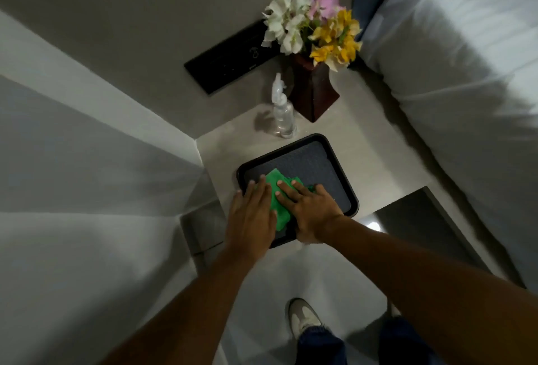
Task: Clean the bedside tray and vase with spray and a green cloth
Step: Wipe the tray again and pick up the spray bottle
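Note:
A black rectangular tray (326, 152) lies on the pale bedside table top. A green cloth (279, 190) is spread on the tray's near left part. My left hand (250, 216) lies flat on the cloth's left side, its fingers reaching over the tray's left rim. My right hand (311, 210) presses flat on the cloth's right side. Behind the tray stands a clear spray bottle (281, 111), upright. To the right of the bottle is a dark red vase (314, 93) holding white, pink and yellow flowers (314, 26).
The bedside table (384, 160) sits in a corner between a grey wall on the left and a bed with white bedding (465, 88) on the right. A black switch panel (227, 61) is on the wall behind. My shoe (302, 318) stands on the floor below.

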Available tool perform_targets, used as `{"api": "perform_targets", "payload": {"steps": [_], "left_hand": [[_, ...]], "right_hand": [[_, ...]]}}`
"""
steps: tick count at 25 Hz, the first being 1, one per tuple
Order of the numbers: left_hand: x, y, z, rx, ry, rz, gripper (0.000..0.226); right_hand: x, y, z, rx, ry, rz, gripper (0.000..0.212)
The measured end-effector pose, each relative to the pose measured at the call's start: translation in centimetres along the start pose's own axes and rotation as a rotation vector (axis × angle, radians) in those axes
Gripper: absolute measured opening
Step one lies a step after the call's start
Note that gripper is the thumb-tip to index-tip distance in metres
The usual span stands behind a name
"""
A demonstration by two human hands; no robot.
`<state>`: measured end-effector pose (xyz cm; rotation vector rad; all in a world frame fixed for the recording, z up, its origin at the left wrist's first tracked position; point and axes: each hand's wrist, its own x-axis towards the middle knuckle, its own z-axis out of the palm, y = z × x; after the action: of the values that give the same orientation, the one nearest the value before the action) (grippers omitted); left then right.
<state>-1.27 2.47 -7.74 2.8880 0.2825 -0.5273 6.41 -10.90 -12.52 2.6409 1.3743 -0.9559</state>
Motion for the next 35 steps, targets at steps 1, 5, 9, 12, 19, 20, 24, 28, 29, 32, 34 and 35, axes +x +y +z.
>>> {"api": "perform_targets", "payload": {"steps": [1,5,9,12,19,20,24,28,29,32,34,35], "left_hand": [[-0.2,0.0,1.4,0.061,-0.026,-0.049,0.057],[1.1,0.5,3.9,0.065,-0.049,-0.146,0.057],[1.6,0.7,4.5,0.049,-0.065,-0.170,0.058],[1.9,0.6,4.2,0.046,-0.080,-0.170,0.061],[2.1,0.6,3.6,0.098,-0.088,-0.157,0.064],[2.1,0.6,3.7,0.105,-0.097,-0.157,0.064],[2.8,0.3,4.6,0.029,-0.112,-0.163,0.065],[2.6,0.4,5.6,-0.110,-0.130,-0.173,0.064],[2.7,0.4,5.7,-0.124,-0.121,-0.177,0.064],[2.9,0.6,6.3,-0.120,-0.108,-0.185,0.064],[2.8,1.0,6.7,-0.105,-0.115,-0.193,0.066],[2.8,1.1,6.7,-0.099,-0.121,-0.201,0.066]], "right_hand": [[0.1,0.1,-0.2,0.005,-0.027,-0.011,0.090],[0.9,1.2,-1.8,0.029,-0.123,-0.055,0.086],[1.2,2.3,-4.0,0.426,-0.096,0.040,0.062],[1.2,2.7,-6.0,0.832,0.445,0.325,0.046],[7.0,4.3,-12.4,0.913,0.700,0.382,0.076],[7.7,4.6,-12.9,0.888,0.685,0.386,0.070],[9.1,4.9,-12.9,0.686,0.632,0.364,0.046],[7.2,4.9,-13.1,0.732,0.648,0.256,0.044],[5.9,5.1,-13.0,0.754,0.663,0.216,0.043],[0.8,5.5,-11.7,0.720,0.653,0.137,0.038],[-2.1,5.9,-10.4,0.696,0.590,0.119,0.039],[-3.1,6.1,-9.9,0.686,0.551,0.105,0.042]]}}
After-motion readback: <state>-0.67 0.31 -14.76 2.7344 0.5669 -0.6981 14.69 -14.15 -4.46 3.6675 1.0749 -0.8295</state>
